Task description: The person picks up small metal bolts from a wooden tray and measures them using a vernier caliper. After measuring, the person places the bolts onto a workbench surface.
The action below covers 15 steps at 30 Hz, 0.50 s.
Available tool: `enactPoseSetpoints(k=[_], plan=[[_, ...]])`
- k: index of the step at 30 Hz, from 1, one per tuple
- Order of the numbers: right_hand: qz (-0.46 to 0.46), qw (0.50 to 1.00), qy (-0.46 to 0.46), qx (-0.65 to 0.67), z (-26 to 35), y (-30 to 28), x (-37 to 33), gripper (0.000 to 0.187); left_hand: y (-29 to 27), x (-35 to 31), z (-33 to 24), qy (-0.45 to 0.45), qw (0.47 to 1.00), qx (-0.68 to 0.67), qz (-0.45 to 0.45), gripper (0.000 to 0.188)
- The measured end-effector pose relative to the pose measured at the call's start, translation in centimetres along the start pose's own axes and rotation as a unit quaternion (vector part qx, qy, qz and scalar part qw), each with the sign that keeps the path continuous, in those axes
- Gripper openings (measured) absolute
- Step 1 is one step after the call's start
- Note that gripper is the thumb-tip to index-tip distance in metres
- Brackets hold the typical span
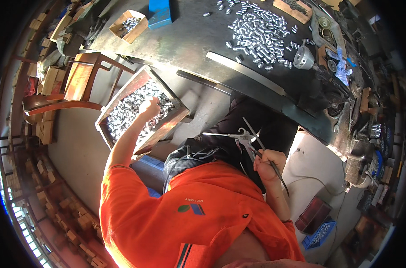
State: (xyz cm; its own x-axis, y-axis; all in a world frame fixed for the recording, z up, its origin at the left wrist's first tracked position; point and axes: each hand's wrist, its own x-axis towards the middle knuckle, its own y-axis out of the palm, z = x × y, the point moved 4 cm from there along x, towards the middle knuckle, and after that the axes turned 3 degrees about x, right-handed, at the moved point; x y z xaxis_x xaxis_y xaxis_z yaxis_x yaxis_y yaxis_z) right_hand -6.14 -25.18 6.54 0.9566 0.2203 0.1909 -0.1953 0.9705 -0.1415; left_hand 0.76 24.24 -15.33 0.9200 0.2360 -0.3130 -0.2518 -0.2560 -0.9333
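Observation:
My left hand (149, 107) reaches out into a wooden tray (105, 117) heaped with small shiny metal cylinders (127, 111). Its fingers are curled into a fist down in the pile. My right hand (269, 164) is held close to my lap, closed around a silver air blow gun (238, 135) whose thin nozzle points left. The same hand grips a thin dark rod (264, 149) that runs diagonally through the fist. My orange shirt fills the lower middle of the view.
A dark workbench (189, 40) carries a spread of several metal cylinders (259, 31), a cardboard box of parts (128, 26), a blue box (160, 12) and a round metal fitting (303, 58). A wooden chair (78, 85) stands left. A red case (313, 214) and blue crate (319, 234) lie lower right.

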Motion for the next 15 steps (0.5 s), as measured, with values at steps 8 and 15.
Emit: enactPoseSetpoints(k=[8,15], plan=[[0.007,1.0,0.019,0.006,-0.2,0.2,-0.3,0.032,1.1,-1.2,2.6,0.106,0.988,-0.106,-0.023,0.028],[-0.003,0.997,0.06,0.057,-0.4,-0.2,-0.6,0.031,-4.4,-2.3,-1.9,0.025,0.99,-0.072,0.122,0.035]])
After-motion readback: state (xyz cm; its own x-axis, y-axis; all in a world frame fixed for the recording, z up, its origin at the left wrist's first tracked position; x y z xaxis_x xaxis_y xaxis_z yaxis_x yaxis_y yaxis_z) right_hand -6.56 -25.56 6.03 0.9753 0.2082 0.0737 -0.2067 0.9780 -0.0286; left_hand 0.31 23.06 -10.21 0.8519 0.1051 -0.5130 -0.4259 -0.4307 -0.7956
